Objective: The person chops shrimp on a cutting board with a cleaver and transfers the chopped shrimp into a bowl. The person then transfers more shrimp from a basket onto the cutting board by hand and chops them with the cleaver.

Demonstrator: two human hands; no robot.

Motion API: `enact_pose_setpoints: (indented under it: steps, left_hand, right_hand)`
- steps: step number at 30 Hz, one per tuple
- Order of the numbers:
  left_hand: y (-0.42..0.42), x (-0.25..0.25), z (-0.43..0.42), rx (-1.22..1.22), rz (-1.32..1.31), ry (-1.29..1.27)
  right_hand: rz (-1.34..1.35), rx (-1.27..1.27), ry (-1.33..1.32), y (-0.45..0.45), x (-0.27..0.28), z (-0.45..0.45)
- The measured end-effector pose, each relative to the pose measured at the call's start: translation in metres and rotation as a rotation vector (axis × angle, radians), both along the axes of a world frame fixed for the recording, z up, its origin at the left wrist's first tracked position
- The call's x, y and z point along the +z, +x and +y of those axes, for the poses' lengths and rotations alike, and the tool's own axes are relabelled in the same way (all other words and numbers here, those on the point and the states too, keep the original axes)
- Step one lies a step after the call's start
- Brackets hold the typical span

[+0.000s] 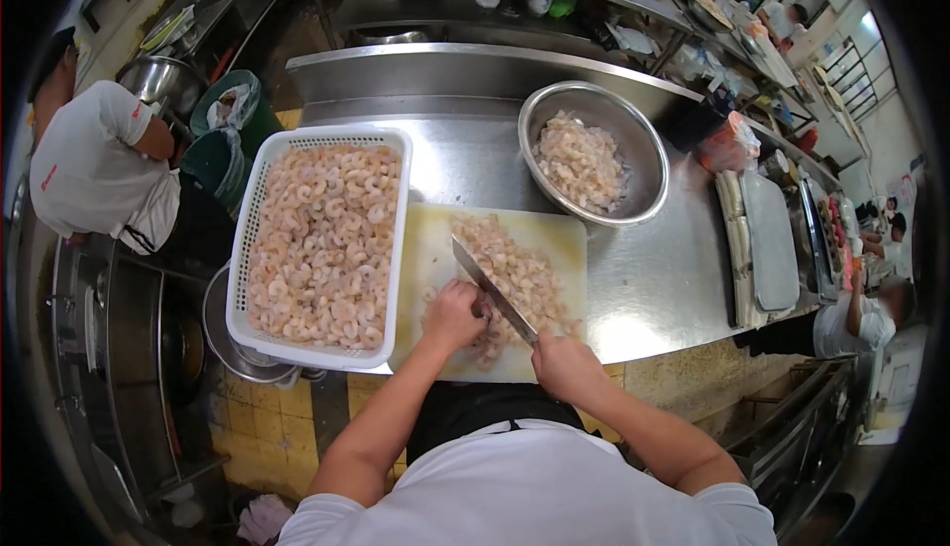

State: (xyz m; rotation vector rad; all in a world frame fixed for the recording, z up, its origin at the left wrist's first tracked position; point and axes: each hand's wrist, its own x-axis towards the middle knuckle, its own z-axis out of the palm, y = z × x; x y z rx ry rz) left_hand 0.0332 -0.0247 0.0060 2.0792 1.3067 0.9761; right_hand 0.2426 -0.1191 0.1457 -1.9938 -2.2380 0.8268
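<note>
My right hand [568,368] is wrapped round the handle of a large knife [498,295], its blade slanting up and left over the cutting board [426,239]. Fingers curled, my left hand [456,315] presses on shrimp at the left side of the blade. Chopped shrimp [520,264] lie heaped on the board to the right of the knife, with a few more pieces by my left fingers. Left of the board, whole peeled shrimp [322,239] fill a white perforated basket [402,239]. A steel bowl [648,195] behind the board holds cut shrimp [579,160].
A raised steel ledge [416,71] runs along the back of the steel table [653,289]. Green bins [252,116] and a person in a white shirt [99,165] are at the left. Trays [770,239] and a plastic bag [729,145] line the right end; another person [861,323] stands beyond.
</note>
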Motion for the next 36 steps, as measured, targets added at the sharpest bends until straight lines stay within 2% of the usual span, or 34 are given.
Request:
enact_pose_setpoints:
  steps: [2, 5, 8, 15, 18, 23, 26, 30, 36]
  left_hand:
    - [-0.001, 0.007, -0.006, 0.031, -0.088, -0.124]
    - [-0.002, -0.005, -0.005, 0.061, -0.107, -0.024]
    - [-0.003, 0.009, -0.005, 0.036, -0.148, 0.034]
    - [0.001, 0.002, -0.004, 0.030, -0.010, 0.137]
    - [0.004, -0.005, -0.005, 0.019, -0.029, 0.107]
    - [0.004, -0.003, -0.005, 0.047, -0.116, 0.075]
    - [0.000, -0.004, -0.007, 0.116, -0.133, -0.018]
    - [0.001, -0.005, -0.007, 0.146, -0.168, 0.053]
    - [0.001, -0.013, -0.005, 0.133, -0.108, 0.018]
  right_hand:
    - [-0.013, -0.010, 0.002, 0.000, 0.013, 0.004]
    - [-0.015, 0.007, 0.010, 0.004, 0.013, 0.008]
    - [-0.039, 0.036, 0.018, 0.006, 0.004, 0.010]
    - [-0.059, 0.098, -0.001, 0.012, -0.026, 0.008]
    - [0.045, 0.004, 0.031, 0.003, -0.064, 0.016]
    - [0.046, -0.020, 0.020, -0.006, -0.057, 0.028]
    - [0.077, -0.044, 0.044, 0.006, -0.031, 0.026]
    - [0.027, -0.052, 0.030, 0.014, -0.015, 0.023]
    - [-0.018, -0.053, 0.047, 0.004, -0.070, 0.042]
